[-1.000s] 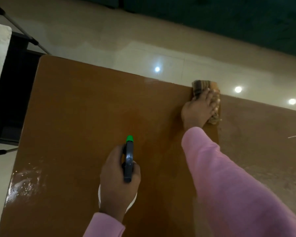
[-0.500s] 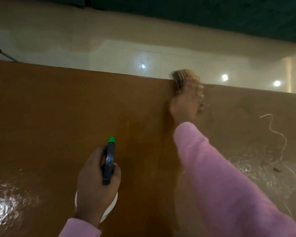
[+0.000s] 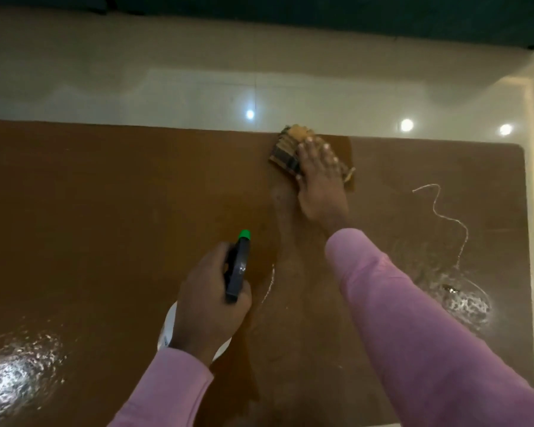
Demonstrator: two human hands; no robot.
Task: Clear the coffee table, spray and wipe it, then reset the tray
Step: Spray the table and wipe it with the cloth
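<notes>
A brown coffee table (image 3: 105,226) fills the view. My right hand (image 3: 319,177) lies flat with straight fingers on a folded striped cloth (image 3: 285,149) at the table's far edge. My left hand (image 3: 208,303) grips a spray bottle (image 3: 238,266) with a dark head and green nozzle tip, held upright near the table's middle. The bottle's white body is mostly hidden under the hand. Left of the cloth the tabletop looks darker and cleaner; to the right it looks dusty and dull.
A thin whitish string (image 3: 444,217) curls on the right part of the table. A small dark speck (image 3: 449,287) lies near a glare patch. Glossy tiled floor (image 3: 198,94) lies beyond the far edge. The table's right edge is at about (image 3: 526,241).
The view has shifted right, showing the table's right end and the string. My right hand stays pressed on the cloth at the far edge. My left hand keeps holding the bottle.
</notes>
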